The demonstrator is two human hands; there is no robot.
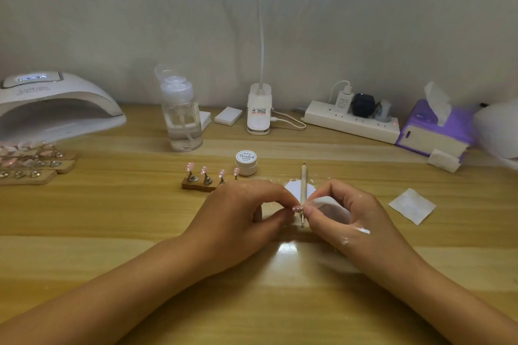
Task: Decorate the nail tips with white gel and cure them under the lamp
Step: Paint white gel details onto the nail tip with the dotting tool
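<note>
Left hand: rests on the wooden table, fingers curled in, thumb and forefinger pinched narrow on a small pink nail tip.
Right hand: fingers closed on a white wipe, pressed against the same nail tip; white smears show on the back of the hand.
Dotting pen: lies on the table between the two hands, pointing away from the person, partly hidden by the fingertips.
White paper: lies under the pen, just beyond the fingers.
Spare wipe: flat on the table, to the right of the right hand.
Nail stand: just beyond the left hand, a wooden bar with four pink tips upright on metal holders (its right end hidden by the hand).
White gel jar: lid on, just beside the stand's right end.
Other stands: three bars with tips, far left, in front of the lamp.
Curing lamp: far left, display lit.
Pump bottle: clear, half full, behind the stand.
Back row: a clip light, a power strip, and a purple tissue box near the wall.
</note>
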